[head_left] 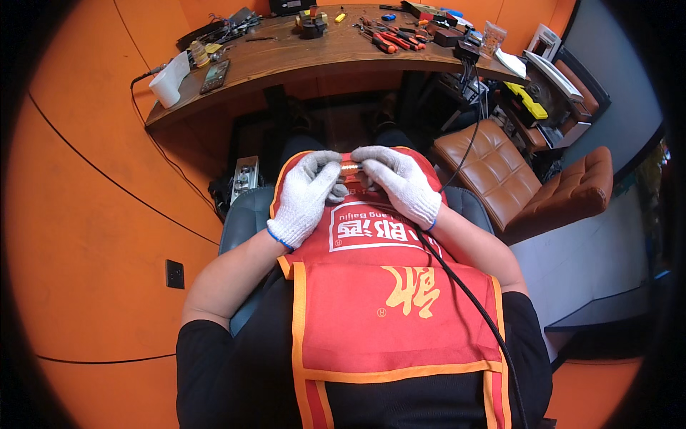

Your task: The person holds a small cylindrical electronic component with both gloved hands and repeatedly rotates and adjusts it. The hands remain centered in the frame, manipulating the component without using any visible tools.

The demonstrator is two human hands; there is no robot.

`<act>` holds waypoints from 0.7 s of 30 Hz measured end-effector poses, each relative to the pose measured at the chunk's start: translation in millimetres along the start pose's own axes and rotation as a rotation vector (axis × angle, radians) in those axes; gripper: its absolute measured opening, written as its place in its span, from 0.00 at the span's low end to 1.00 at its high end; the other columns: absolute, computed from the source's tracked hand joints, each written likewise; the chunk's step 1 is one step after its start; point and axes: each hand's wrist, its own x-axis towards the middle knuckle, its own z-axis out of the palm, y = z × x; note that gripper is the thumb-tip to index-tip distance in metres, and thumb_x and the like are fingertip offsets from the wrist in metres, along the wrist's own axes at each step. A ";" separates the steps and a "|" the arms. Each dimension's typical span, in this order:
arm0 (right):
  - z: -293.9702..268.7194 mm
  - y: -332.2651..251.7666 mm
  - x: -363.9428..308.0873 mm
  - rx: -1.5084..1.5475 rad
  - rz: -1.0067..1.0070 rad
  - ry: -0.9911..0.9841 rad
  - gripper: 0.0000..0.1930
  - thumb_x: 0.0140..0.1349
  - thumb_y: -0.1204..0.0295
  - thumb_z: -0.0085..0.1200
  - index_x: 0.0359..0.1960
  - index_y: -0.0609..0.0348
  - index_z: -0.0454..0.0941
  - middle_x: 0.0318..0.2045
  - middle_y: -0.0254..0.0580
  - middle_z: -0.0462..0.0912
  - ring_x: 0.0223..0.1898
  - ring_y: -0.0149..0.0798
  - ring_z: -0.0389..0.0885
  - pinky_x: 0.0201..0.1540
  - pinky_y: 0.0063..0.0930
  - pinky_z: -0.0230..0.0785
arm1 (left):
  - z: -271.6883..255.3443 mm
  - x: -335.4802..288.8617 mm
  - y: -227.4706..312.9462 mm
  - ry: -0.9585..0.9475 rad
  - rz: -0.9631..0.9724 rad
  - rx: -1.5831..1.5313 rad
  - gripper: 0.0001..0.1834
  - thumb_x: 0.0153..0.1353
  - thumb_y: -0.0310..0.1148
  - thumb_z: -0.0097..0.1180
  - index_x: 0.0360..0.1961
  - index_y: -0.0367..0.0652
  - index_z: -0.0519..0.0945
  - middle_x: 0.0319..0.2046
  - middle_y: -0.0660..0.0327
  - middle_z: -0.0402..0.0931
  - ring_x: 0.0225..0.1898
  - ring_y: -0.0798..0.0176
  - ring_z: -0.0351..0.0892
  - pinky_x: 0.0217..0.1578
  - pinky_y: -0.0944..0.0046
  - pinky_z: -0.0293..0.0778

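Both my hands wear white knit gloves with blue cuff edges, and they meet above my lap. Between their fingertips is a small, slim copper-orange piece (pixel 349 169) with a shiny ribbed part; its exact kind is too small to tell. My left hand (pixel 304 193) pinches the piece from the left, fingers curled. From the right, my right hand (pixel 401 184) closes on its other end with thumb and fingers. Beneath them a red apron (pixel 400 343) with orange trim covers my front and thighs. A black cable (pixel 471 304) crosses the apron and passes by my right wrist.
Ahead stands a curved wooden desk (pixel 286 61) with red-handled pliers (pixel 400 39), a phone (pixel 215 76), a white paper roll (pixel 168 84) and a clear cup (pixel 492 38). A brown padded chair (pixel 493 161) is at the right. An orange wall (pixel 107 236) stands close on the left.
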 end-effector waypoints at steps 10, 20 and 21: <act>3.0 -2.2 0.6 0.028 0.031 0.018 0.17 0.77 0.66 0.50 0.59 0.66 0.76 0.38 0.37 0.82 0.35 0.25 0.77 0.40 0.19 0.73 | 0.0 0.6 4.3 -0.011 -0.035 -0.012 0.14 0.75 0.33 0.53 0.57 0.38 0.76 0.37 0.61 0.80 0.32 0.73 0.79 0.35 0.73 0.79; 0.6 -5.3 2.8 0.001 0.020 0.036 0.18 0.76 0.68 0.50 0.61 0.67 0.75 0.42 0.39 0.82 0.39 0.26 0.78 0.46 0.21 0.74 | -2.7 0.2 3.9 -0.013 -0.053 -0.056 0.14 0.77 0.35 0.49 0.56 0.38 0.76 0.35 0.61 0.80 0.30 0.73 0.79 0.33 0.73 0.77; 2.0 -5.0 2.6 -0.045 -0.037 0.077 0.18 0.75 0.68 0.50 0.61 0.67 0.75 0.42 0.40 0.83 0.40 0.27 0.79 0.46 0.21 0.74 | -3.9 0.3 3.8 -0.015 -0.061 -0.079 0.14 0.78 0.35 0.48 0.56 0.38 0.76 0.35 0.61 0.80 0.30 0.73 0.79 0.33 0.73 0.77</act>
